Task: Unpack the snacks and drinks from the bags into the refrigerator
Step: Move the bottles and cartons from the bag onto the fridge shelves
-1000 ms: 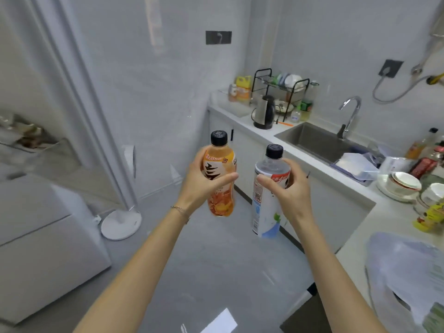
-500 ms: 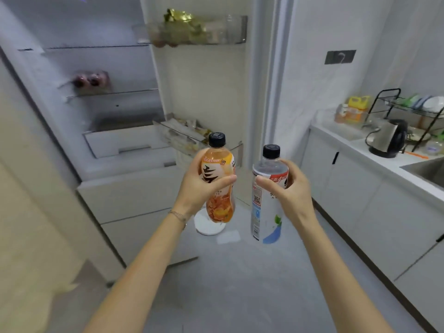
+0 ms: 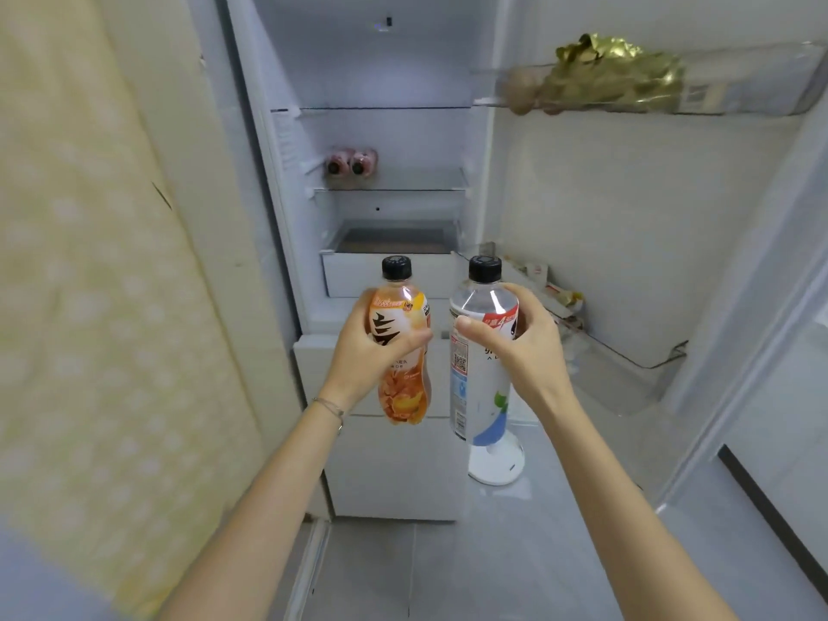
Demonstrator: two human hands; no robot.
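Head view: two bottles, one per hand, both upright, side by side but not touching, held in front of the open refrigerator [image 3: 381, 60]. Left hand [image 3: 363, 347]: fingers curled round the orange drink bottle [image 3: 405, 387]. Right hand [image 3: 524, 347]: fingers wrapped round the clear bottle [image 3: 477, 387]. One black cap on each. Inside, two pink round items [image 3: 351, 162] on a middle shelf. Door carries two bins: upper bin [image 3: 739, 82] with gold foil packet [image 3: 614, 65], lower bin [image 3: 627, 365] with wrapped snacks.
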